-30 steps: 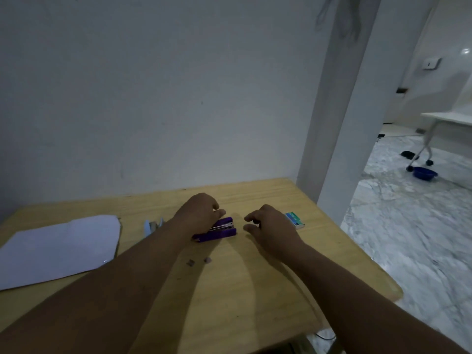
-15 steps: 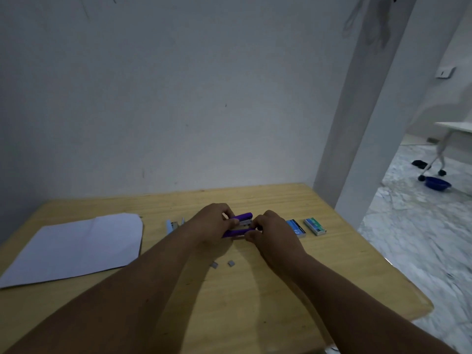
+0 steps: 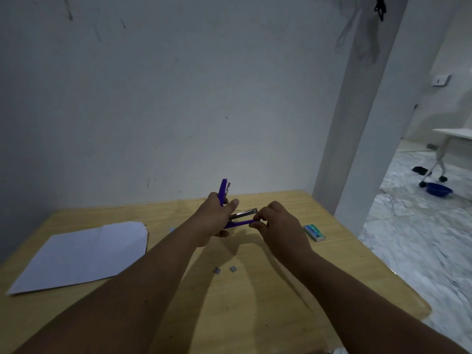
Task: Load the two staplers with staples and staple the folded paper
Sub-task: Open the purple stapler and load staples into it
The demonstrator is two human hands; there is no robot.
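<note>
A purple stapler (image 3: 240, 222) is held above the wooden table (image 3: 268, 302), swung wide open. Its purple top arm stands upright and its metal staple channel points right. My left hand (image 3: 217, 218) grips the stapler at its hinge end and top arm. My right hand (image 3: 277, 223) pinches the front tip of the purple base. A folded white paper (image 3: 84, 254) lies flat at the left. Just a sliver of a light blue stapler (image 3: 172, 229) shows behind my left forearm. A staple box (image 3: 314, 232) lies right of my right hand. Two small staple strips (image 3: 224, 269) lie between my forearms.
A white wall rises behind the table's far edge, with a pillar (image 3: 357, 123) at the right corner. The table's right edge drops to a marble floor (image 3: 421, 238). A blue bowl (image 3: 438, 189) and a wheeled table leg (image 3: 439, 162) stand far right.
Both hands lifted the purple stapler off the table and swung it open; its top arm now stands upright. The camera view shifted, so the second staple box is hidden behind my right hand.
</note>
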